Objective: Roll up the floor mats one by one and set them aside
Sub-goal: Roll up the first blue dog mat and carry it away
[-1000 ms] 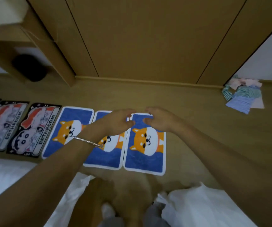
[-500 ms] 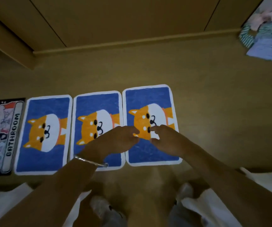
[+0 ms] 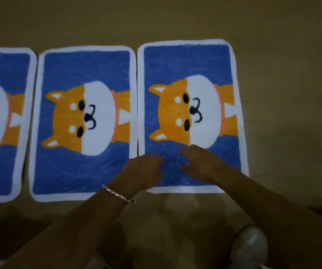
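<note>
Brown floor (image 3: 282, 98) fills my view, dim and bare-looking, with three blue dog mats laid side by side on it. I take the right mat (image 3: 191, 70) as my landmark. It lies flat and unrolled, with its long axis running straight away from me and its near short edge toward my feet. The middle mat (image 3: 82, 70) lies just to its left, their edges all but touching, and the left mat (image 3: 1, 74) beyond that is cut off by the frame.

My left hand (image 3: 143, 170) is over the right mat's near left corner, partly across the seam. My right hand (image 3: 202, 165) is over the near blue field, closer to the mat's centre line. Both hands have loosely curled fingers and hold nothing. I cannot tell whether the fingertips touch the pile.

The near edge lies between the hands and me, and the left hand is slightly nearer to it. I judge the roll must start there, with both hands gripping that edge and turning it over away from me along the long axis. The right hand should first shift toward the right corner.
</note>
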